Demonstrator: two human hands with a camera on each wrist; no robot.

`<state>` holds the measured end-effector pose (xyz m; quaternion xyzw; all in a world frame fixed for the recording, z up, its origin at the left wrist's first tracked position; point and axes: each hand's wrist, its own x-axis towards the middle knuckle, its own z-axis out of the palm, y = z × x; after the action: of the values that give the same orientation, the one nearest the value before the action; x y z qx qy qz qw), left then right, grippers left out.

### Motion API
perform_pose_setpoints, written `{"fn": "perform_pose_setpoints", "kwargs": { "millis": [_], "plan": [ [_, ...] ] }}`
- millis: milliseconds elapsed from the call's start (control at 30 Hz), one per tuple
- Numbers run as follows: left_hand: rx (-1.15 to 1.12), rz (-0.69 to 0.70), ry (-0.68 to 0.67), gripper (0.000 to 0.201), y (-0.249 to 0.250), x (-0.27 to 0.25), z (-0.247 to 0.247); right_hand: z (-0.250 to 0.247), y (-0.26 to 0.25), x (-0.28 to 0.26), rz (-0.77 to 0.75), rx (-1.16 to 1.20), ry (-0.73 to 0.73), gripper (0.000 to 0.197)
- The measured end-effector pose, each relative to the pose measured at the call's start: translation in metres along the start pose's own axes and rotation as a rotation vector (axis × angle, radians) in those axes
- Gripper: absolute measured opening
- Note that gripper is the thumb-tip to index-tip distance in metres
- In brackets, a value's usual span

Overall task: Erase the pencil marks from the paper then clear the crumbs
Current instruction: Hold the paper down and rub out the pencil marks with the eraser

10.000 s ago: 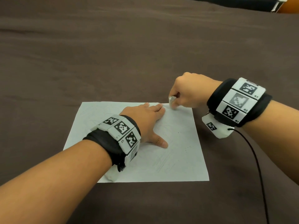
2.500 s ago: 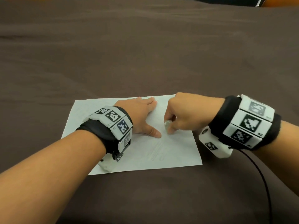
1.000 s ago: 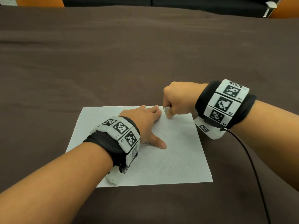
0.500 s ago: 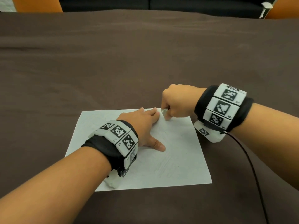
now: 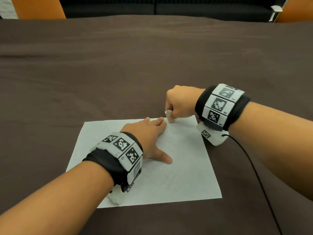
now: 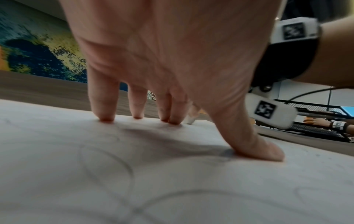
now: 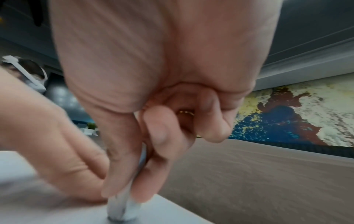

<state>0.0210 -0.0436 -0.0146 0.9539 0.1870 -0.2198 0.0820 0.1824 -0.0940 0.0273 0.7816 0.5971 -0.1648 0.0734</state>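
Nearest the camera, the person's two forearms reach in from the bottom corners of the head view, each with a black wrist band (image 5: 108, 165) carrying white blocks printed with black-and-white squares. On the brown tablecloth (image 5: 118, 68) just beyond lies a white sheet of paper (image 5: 191, 182), turned a little so its corners point off-square. Faint pencil marks (image 5: 171, 182) remain on its near right part, and the left wrist view shows curved grey lines (image 6: 107, 165) under the palm. A few dark specks (image 5: 188, 147) sit on the sheet's right side.

Further on, the left hand (image 5: 149, 138) lies spread on the middle of the sheet, fingers straight, fingertips (image 6: 106, 117) and thumb pressing the paper flat. Just beyond its fingertips, at the far edge of the sheet, the right hand (image 5: 181, 102) is curled into a loose fist, its thumb and fingers pinching a small whitish eraser (image 5: 169, 116). The eraser stands upright, its lower end touching the paper (image 7: 120, 212). A thin black cable (image 5: 254, 170) trails from the right wrist band back toward the near edge. Farthest off, orange chair backs (image 5: 37, 7) stand past the table.
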Motion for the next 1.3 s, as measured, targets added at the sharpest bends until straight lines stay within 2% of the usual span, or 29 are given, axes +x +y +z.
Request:
{"fn": "perform_pose_setpoints", "kwargs": {
  "millis": [267,467,567,767,1000,1133,1300],
  "plan": [
    [-0.003,-0.001,-0.004,0.118,-0.001,0.002,0.002,0.011,-0.007,-0.033,-0.092,-0.052,-0.141,0.014],
    [0.02,-0.012,-0.009,0.119,0.002,0.0,-0.001,0.002,0.003,-0.011,0.036,0.078,0.012,0.011],
    [0.022,-0.014,-0.005,0.118,0.002,-0.001,-0.001,0.008,0.001,-0.019,-0.006,0.043,0.006,0.011],
    [0.011,-0.005,-0.005,0.12,-0.001,0.003,0.002,0.021,-0.011,-0.052,-0.102,-0.033,-0.108,0.016],
    [0.018,0.002,0.001,0.118,0.0,0.0,0.0,0.005,-0.002,-0.015,0.031,0.03,0.038,0.013],
    [0.007,0.006,0.008,0.117,0.0,0.0,0.001,0.01,-0.005,-0.019,-0.028,-0.015,0.006,0.013],
    [0.001,0.001,0.001,0.12,-0.001,0.002,0.002,0.022,-0.013,-0.051,-0.127,-0.038,-0.12,0.017]
  ]
}}
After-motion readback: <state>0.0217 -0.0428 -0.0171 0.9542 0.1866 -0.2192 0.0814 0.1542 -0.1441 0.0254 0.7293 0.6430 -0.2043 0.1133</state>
